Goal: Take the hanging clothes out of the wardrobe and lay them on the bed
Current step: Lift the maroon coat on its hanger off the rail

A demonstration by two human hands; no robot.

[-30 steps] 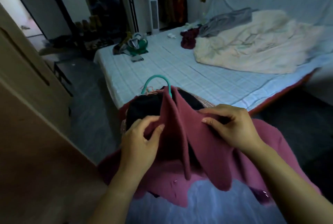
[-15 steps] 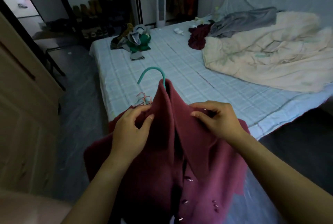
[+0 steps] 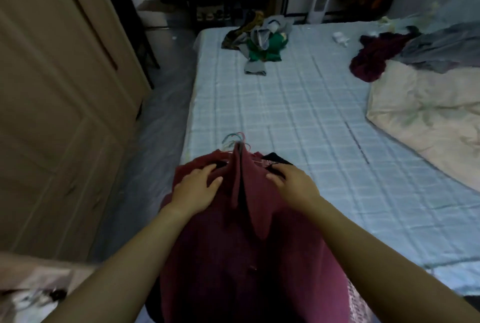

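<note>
Coat (image 3: pixel 233 257) hem cut off below; hanger hooks (image 3: pixel 235 141) blurred

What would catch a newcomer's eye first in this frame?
The maroon coat in the middle, gripped at its shoulders by the left hand and right hand, hangers poking out above. Behind it the bed carries a clothes pile at its far end and a cream quilt on the right.
</note>
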